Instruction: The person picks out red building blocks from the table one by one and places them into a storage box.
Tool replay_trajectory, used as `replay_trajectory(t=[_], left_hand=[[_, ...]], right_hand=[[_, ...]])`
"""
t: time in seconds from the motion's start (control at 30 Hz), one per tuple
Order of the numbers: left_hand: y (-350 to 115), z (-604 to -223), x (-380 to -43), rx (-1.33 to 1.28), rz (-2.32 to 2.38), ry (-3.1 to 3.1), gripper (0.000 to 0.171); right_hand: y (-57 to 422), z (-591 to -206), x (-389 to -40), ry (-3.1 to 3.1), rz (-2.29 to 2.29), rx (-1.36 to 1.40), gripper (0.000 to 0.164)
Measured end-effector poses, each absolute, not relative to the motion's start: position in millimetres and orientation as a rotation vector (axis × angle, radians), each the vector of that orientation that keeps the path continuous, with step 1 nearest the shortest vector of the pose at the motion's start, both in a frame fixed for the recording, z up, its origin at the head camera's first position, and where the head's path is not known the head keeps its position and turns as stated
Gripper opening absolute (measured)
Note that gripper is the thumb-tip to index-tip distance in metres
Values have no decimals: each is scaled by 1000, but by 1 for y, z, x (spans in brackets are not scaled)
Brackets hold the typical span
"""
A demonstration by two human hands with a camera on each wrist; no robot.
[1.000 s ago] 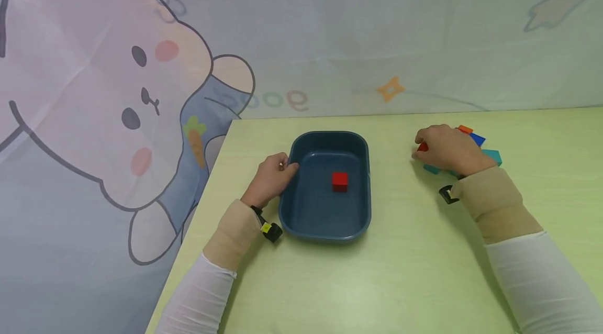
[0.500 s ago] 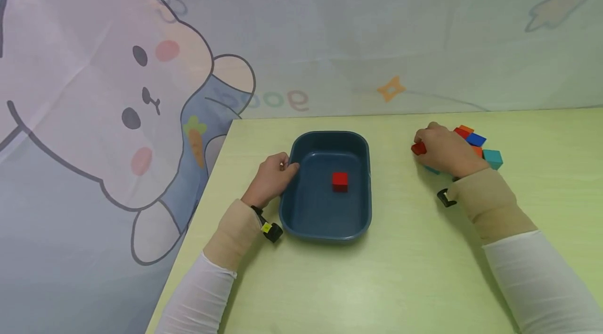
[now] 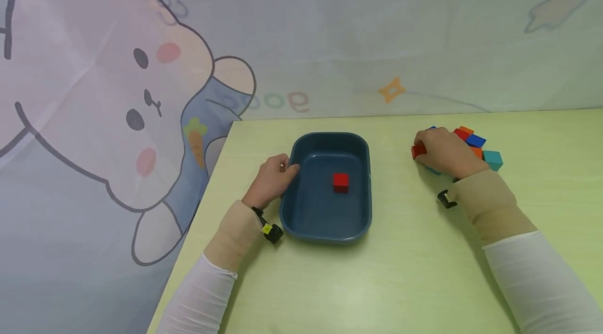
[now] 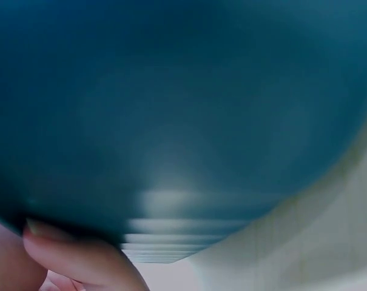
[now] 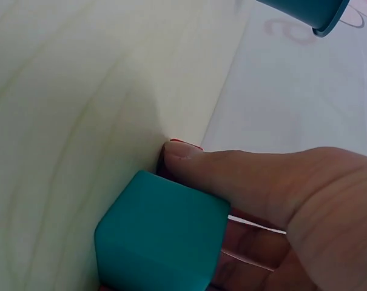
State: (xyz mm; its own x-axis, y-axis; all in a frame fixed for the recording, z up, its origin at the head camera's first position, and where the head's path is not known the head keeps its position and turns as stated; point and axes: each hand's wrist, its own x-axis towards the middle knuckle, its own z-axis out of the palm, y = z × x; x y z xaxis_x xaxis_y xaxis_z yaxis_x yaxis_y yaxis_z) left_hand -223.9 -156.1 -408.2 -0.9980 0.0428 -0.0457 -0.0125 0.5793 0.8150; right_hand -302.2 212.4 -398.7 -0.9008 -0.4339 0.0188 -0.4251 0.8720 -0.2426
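Note:
My left hand (image 3: 270, 181) holds the left side of a dark blue rectangular bin (image 3: 325, 219), thumb at the rim. In the left wrist view the bin's wall (image 4: 171, 121) fills most of the picture, with the thumb (image 4: 80, 257) against it. Inside the bin lies a red cube (image 3: 341, 183). My right hand (image 3: 445, 152) pinches a red block (image 3: 418, 152) at the left of a group of coloured blocks. In the right wrist view a teal block (image 5: 162, 233) sits close to the thumb and mostly hides the red one.
Around the right hand lie a teal cube (image 3: 492, 160), a blue block (image 3: 476, 140), an orange block (image 3: 466, 130) and others partly covered by the hand. A printed cloth (image 3: 330, 35) hangs behind the table's (image 3: 377, 281) back edge.
My right hand has shifted slightly left with the red block, uncovering more of the blocks on its right; a blue one now shows behind it. The left hand and bin stay put.

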Motion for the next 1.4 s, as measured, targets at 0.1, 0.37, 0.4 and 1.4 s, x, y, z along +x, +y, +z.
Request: replay_trajectory(t=[0.1,0.37,0.4,1.4], left_hand=[[-156,-408,-224,19,1415,2733,33],[-158,-408,-224,30,1419,2737,34],[-158,-408,-224,31,1419,2736,34],[-159,-408,-225,21,1411,2723,33]], right_hand=[[213,-399,-304,2991,-369,-696,29],[211,-393,-300,2993,-431,-721,30],[211,-392,-299,3004,-445,-729,30],[117,-334,-207,3044,-621,-1421,36]])
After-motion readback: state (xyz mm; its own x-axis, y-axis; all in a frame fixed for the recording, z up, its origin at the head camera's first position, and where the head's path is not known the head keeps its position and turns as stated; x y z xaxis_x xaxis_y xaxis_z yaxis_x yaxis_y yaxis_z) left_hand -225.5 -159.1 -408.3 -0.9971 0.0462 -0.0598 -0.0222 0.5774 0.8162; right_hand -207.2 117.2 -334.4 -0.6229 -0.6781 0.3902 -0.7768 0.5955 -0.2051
